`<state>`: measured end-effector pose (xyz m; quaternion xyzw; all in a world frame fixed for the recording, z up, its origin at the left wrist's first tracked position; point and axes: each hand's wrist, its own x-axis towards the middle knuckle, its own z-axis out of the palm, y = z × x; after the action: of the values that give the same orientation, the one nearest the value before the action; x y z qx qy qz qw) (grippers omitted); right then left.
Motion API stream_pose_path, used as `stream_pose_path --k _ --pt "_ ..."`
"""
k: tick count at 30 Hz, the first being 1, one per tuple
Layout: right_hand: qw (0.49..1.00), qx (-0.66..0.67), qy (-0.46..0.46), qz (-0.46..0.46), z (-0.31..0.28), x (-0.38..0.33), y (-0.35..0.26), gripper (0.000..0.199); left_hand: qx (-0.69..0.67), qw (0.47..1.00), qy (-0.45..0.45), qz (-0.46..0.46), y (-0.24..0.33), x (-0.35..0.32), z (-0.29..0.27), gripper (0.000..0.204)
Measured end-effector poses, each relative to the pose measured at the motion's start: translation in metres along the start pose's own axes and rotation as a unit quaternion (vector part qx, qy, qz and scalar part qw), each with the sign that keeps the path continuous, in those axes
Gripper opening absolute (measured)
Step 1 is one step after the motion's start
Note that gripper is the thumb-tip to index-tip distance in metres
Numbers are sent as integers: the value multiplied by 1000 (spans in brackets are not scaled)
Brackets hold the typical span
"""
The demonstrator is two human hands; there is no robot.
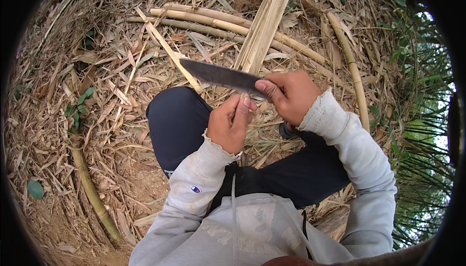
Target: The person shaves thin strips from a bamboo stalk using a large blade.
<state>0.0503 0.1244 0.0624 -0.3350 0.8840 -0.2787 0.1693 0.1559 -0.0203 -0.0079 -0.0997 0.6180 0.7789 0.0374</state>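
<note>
My right hand (pixel 291 96) grips the handle of a broad dark knife (pixel 218 75), its blade pointing left, thumb pressed on the blade's back. My left hand (pixel 232 123) is closed around a bundle of split bamboo strips (pixel 264 23) that runs up and away from me; the blade lies across the strips just above this hand. Both hands sit close together above my dark-trousered knees (pixel 177 120). The strip portion inside my left fist is hidden.
Dry bamboo leaves and shavings cover the ground (pixel 97 96). Several whole bamboo poles (pixel 208 16) lie at the back, one pole (pixel 352 67) on the right, another (pixel 92 193) at the lower left. Green foliage (pixel 417 120) borders the right.
</note>
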Motion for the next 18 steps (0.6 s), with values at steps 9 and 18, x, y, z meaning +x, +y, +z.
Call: stream_pose_path --k 9,18 --pt "995 90 33 41 -11 -3 3 38 -144 972 -77 -168 24 0 -11 33" --pt "997 -48 -28 -49 19 -23 -6 39 -116 987 -23 -108 17 -6 -5 49"
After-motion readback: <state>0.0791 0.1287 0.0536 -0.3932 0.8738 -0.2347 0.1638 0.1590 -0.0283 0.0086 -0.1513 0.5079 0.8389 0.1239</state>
